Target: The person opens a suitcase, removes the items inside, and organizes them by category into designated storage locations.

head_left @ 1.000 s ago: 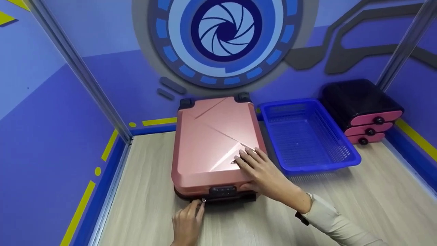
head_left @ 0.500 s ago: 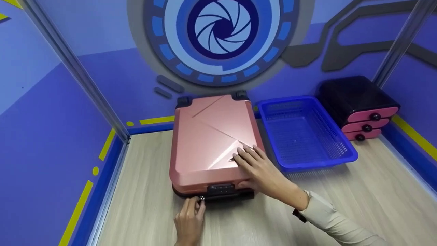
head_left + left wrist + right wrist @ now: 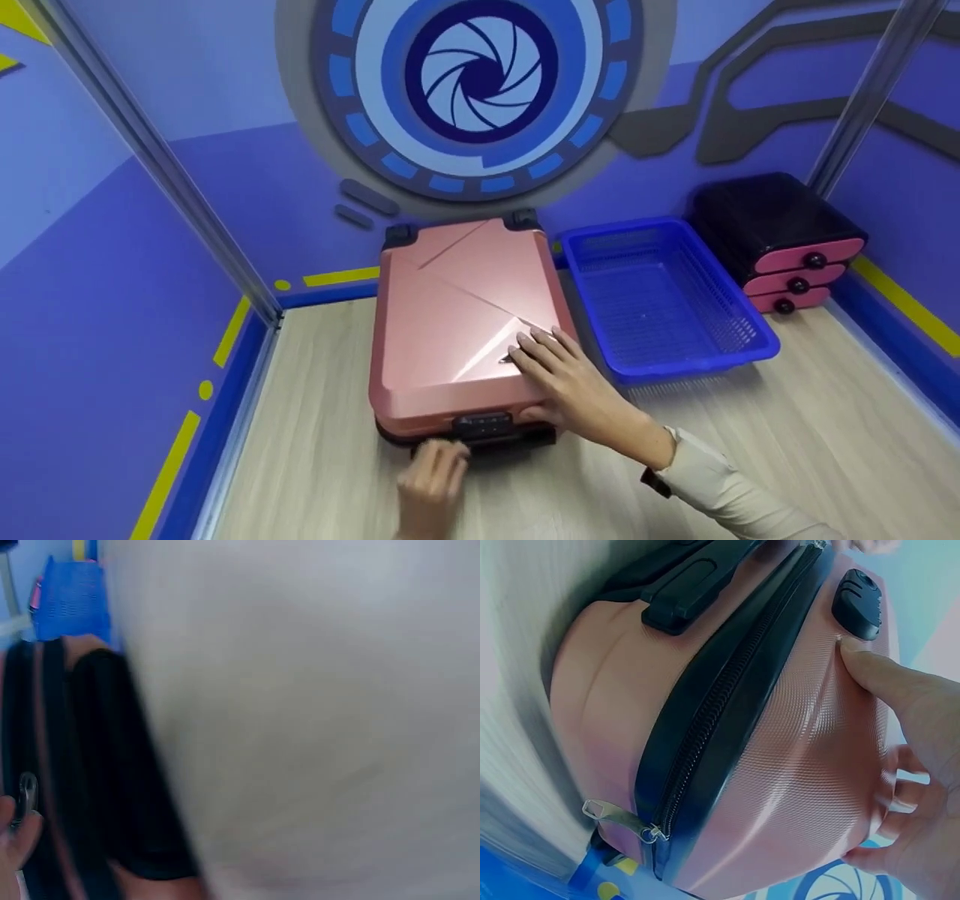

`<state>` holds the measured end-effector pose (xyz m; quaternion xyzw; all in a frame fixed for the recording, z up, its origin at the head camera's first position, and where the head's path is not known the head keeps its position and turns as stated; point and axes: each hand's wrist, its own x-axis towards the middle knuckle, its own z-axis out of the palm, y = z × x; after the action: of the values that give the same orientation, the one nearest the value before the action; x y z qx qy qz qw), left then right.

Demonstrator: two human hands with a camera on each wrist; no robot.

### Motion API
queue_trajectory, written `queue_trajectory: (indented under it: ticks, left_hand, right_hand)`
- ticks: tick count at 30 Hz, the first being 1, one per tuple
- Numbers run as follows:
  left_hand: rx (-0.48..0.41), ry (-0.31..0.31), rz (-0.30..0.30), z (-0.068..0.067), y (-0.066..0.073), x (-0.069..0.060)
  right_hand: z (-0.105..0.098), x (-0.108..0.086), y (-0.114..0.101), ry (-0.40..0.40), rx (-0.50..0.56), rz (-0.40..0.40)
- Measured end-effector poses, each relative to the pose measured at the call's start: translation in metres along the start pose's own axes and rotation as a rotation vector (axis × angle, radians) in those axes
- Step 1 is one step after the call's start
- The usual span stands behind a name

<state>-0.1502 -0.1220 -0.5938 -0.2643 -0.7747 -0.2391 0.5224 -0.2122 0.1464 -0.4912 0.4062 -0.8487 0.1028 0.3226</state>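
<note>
A pink hard-shell suitcase [image 3: 465, 315] lies flat, its black combination lock [image 3: 481, 425] facing the near side. At the front edge, left of the lock, my left hand [image 3: 433, 484] is motion-blurred. The left wrist view shows its fingertips pinching a metal zipper pull [image 3: 28, 799]. My right hand [image 3: 574, 390] rests on the suitcase's near right part, fingers spread over the top and thumb pressed on the front face beside the lock. A second zipper pull [image 3: 615, 816] hangs at the corner in the right wrist view, with black zipper teeth [image 3: 720, 690] running from it.
A blue plastic basket [image 3: 761, 352] stands right of the suitcase. Behind it to the right is a black box with pink drawers [image 3: 806, 262]. Blue printed walls enclose the wood-grain table [image 3: 307, 450] at the back and both sides.
My left hand has moved a little to the right along the suitcase's front edge, toward the lock. My right hand keeps its place on the suitcase. The head view has shifted slightly.
</note>
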Motion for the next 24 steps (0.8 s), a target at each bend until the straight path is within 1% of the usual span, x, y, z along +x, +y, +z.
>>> queue_trajectory:
  ticks: [1, 2, 4, 7, 9, 12, 14, 16, 20, 21, 24]
  left_hand:
    - [0.029, -0.022, -0.027, -0.004, -0.001, 0.004]
    - [0.062, -0.047, -0.068, -0.008, -0.002, 0.007]
    - [0.139, -0.110, -0.146, -0.016, -0.002, 0.009]
    - [0.188, -0.172, -0.214, -0.022, 0.005, 0.003]
    - [0.202, -0.190, -0.290, -0.023, 0.011, -0.002]
    - [0.200, -0.183, -0.418, -0.020, 0.015, -0.006]
    - [0.197, -0.170, -0.470, -0.018, 0.016, -0.006]
    - [0.196, -0.160, -0.491, -0.016, 0.016, -0.006]
    - [0.191, -0.133, -0.506, -0.008, 0.022, -0.013]
    - [0.186, -0.125, -0.502, -0.006, 0.023, -0.014]
    - [0.188, -0.137, -0.469, -0.005, 0.021, -0.016]
  right_hand:
    - [0.001, 0.002, -0.001, -0.002, 0.004, 0.002]
    - [0.002, 0.003, -0.001, -0.004, 0.009, 0.003]
    - [0.003, 0.005, -0.002, -0.003, 0.016, 0.002]
    - [0.002, 0.003, -0.002, 0.006, 0.015, -0.003]
    - [0.002, 0.000, -0.001, 0.013, 0.014, -0.004]
    - [0.001, -0.002, 0.000, 0.010, 0.013, -0.003]
    - [0.002, -0.002, 0.001, 0.009, 0.016, -0.001]
    - [0.003, -0.002, 0.002, 0.012, 0.025, 0.000]
    - [0.006, -0.005, 0.003, 0.023, 0.047, -0.004]
    - [0.007, -0.005, 0.004, 0.025, 0.051, -0.002]
    - [0.007, -0.005, 0.005, 0.026, 0.048, 0.005]
